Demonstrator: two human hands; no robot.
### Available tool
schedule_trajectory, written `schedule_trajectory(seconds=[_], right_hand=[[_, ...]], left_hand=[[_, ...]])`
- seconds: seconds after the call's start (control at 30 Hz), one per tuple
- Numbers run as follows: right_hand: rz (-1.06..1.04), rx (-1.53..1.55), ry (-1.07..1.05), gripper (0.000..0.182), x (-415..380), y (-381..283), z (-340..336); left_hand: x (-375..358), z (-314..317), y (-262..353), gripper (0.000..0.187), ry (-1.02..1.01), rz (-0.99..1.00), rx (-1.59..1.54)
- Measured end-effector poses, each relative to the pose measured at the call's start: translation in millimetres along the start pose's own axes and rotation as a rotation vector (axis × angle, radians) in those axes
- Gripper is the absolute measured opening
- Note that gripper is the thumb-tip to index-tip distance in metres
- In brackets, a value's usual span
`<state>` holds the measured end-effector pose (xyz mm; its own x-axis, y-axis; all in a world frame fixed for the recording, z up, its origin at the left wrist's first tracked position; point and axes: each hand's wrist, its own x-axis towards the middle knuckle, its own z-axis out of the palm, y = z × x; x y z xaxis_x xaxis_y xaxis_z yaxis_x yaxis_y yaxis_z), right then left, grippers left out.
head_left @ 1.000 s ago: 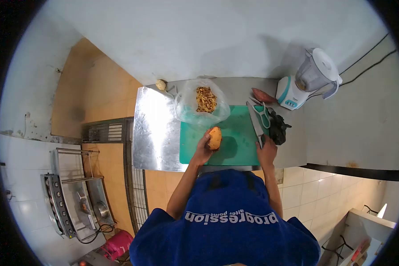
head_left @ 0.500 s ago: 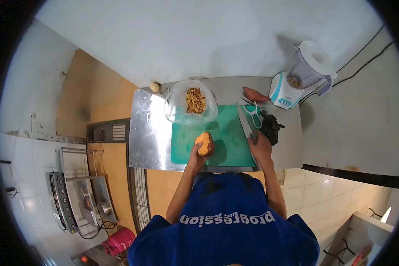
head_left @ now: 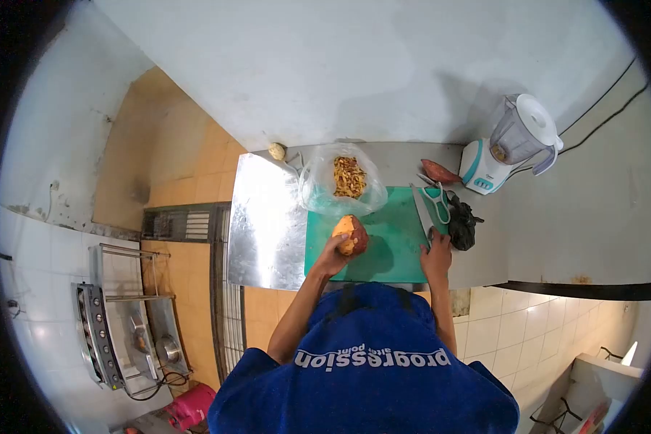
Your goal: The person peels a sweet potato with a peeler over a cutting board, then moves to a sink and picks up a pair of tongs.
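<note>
My left hand (head_left: 334,254) is closed around a partly peeled sweet potato (head_left: 351,233), orange flesh on its left side and reddish skin on its right, above the green cutting board (head_left: 398,239). On the board's right side my right hand (head_left: 435,257) has its fingers at the dark handle of a knife (head_left: 421,208), whose blade points away from me. White-handled scissors (head_left: 438,204) lie beside the blade. A clear plastic bag (head_left: 312,189) holding brown and yellow peelings (head_left: 349,178) stands at the board's far left edge.
A black plastic bag (head_left: 463,226) lies right of the knife. Behind it are a red-skinned sweet potato (head_left: 439,172) and a white and teal blender (head_left: 481,168). A small pale round item (head_left: 276,151) sits at the metal table's (head_left: 257,246) far left corner.
The camera view has shifted, so the table appears further right and lower. The sweet potato in my left hand has turned, showing more reddish skin. My right hand remains by the knife handle.
</note>
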<state>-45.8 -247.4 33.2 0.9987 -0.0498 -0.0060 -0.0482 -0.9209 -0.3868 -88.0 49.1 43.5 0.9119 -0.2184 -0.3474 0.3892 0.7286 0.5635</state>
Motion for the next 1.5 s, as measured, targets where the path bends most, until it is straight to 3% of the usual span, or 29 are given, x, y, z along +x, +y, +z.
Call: schedule_trajectory(seconds=[0.27,0.37,0.5,0.57,0.63,0.73,0.9,1.07,1.17,1.23,1.37,1.5], right_hand=[[0.001,0.072,0.048,0.063,9.4,1.5,2.6],[0.004,0.183,-0.118,0.062,15.0,5.1,-2.5],[-0.078,0.311,-0.058,0.063,10.4,1.8,-9.8],[-0.088,0.364,-0.046,0.063,7.6,-5.4,-20.7],[0.006,0.79,-0.186,0.061,2.7,-18.4,-33.9],[0.027,0.837,-0.334,0.057,3.2,-50.8,-66.8],[-0.096,0.71,-0.367,0.053,17.5,-68.6,-62.0],[-0.061,0.54,-0.212,0.051,32.0,-45.8,-44.0],[0.047,0.424,-0.144,0.053,27.4,-9.4,-28.1],[-0.014,0.326,-0.075,0.058,22.4,9.4,-11.9],[-0.025,0.321,-0.18,0.064,28.9,9.4,-12.4],[-0.057,0.182,-0.196,0.058,43.1,3.4,-8.5]], left_hand=[[5.6,11.5,19.5,0.064,0.044,0.043,-0.058],[-3.5,35.8,27.7,0.067,0.031,0.038,0.04],[6.6,7.0,13.3,0.066,-0.048,0.015,0.129],[5.9,9.4,7.8,0.069,-0.047,0.027,-0.003],[2.6,21.3,7.8,0.07,-0.031,0.047,0.028],[-1.3,49.4,13.7,0.072,-0.017,0.072,0.042],[18.8,46.1,7.0,0.082,-0.02,0.138,0.168],[19.4,47.1,9.8,0.065,0.153,0.162,0.313],[22.4,33.3,4.5,0.054,0.224,0.092,0.146],[28.2,24.8,-1.2,0.046,0.213,0.135,0.209],[34.0,13.1,-9.3,0.043,0.309,0.159,0.28],[33.8,3.1,-14.8,0.031,0.353,0.092,0.235]])
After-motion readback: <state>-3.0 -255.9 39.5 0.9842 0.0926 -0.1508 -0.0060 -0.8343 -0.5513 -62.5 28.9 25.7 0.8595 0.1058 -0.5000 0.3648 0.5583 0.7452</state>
